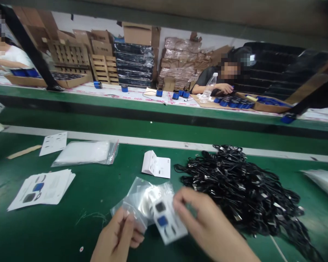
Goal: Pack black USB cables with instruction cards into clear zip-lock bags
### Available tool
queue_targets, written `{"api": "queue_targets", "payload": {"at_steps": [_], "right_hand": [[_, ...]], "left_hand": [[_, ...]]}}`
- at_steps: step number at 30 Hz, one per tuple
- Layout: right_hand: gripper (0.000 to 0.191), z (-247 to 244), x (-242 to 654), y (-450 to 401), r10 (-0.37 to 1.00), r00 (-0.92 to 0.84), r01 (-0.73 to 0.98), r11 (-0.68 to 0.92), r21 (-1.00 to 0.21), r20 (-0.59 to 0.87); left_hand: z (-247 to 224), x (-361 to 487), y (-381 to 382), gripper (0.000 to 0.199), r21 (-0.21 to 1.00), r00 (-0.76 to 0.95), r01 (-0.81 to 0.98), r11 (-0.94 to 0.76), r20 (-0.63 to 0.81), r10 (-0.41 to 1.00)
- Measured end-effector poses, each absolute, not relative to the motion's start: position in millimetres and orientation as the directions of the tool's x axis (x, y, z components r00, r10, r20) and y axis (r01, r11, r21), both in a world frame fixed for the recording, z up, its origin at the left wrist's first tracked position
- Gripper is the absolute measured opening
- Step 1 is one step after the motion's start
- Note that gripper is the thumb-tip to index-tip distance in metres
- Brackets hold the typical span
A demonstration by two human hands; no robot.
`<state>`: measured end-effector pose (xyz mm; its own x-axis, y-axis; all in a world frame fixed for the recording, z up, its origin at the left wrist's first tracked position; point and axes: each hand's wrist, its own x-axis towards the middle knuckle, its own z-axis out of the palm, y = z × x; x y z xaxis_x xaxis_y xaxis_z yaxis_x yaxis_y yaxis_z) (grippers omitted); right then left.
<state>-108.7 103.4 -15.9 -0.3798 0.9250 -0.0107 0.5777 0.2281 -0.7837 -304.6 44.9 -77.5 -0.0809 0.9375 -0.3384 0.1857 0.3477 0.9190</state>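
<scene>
My left hand [120, 233] pinches a small clear plastic bag [138, 217] between thumb and fingers. In my right hand [205, 218], thumb and forefinger grip the edge of a printed card [172, 230] with pictures of dark and blue devices. The card is tilted and lies close to the bag's right side; whether any of it is inside the bag I cannot tell. More clear bags [150, 193] lie flat beneath and behind it. Just beyond them rests a small stack of folded leaflets [162, 167]. To the right of my right hand is a heap of black cables [235, 189].
At left lie a stack of printed cards [51, 187], a single card [54, 143] and a zip bag of white material [83, 152]. Another plastic bag [324, 182] lies far right. Across the bench, a co-worker [207, 78] sits near blue devices [232, 102] and a bottle [210, 87].
</scene>
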Motion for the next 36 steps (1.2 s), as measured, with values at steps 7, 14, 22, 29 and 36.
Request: {"api": "queue_targets", "payload": {"at_steps": [7,14,22,29,36], "right_hand": [[0.017,-55,-148,66,0.822,-0.562,0.569,0.467,-0.677,0.094],[0.057,-87,-158,37,0.979,-0.174,0.18,0.136,-0.974,0.105],[0.031,-112,-197,32,0.894,-0.28,-0.154,-0.402,-0.902,-0.351],[0.016,-98,-185,41,0.984,-0.168,0.184,-0.033,-0.982,-0.065],[0.015,-98,-166,48,0.809,-0.122,0.31,0.582,-0.752,0.576]], "left_hand": [[-78,-310,48,0.032,0.793,-0.308,0.576,0.199,-0.016,0.951],[-79,-310,51,0.022,0.754,-0.493,0.617,0.227,0.145,0.858],[-72,-315,56,0.02,0.767,-0.623,0.593,0.245,0.245,0.743],[-71,-307,53,0.025,0.794,-0.569,0.571,0.21,0.198,0.798],[-82,-317,46,0.021,0.691,-0.315,0.722,0.031,0.288,0.904]]}}
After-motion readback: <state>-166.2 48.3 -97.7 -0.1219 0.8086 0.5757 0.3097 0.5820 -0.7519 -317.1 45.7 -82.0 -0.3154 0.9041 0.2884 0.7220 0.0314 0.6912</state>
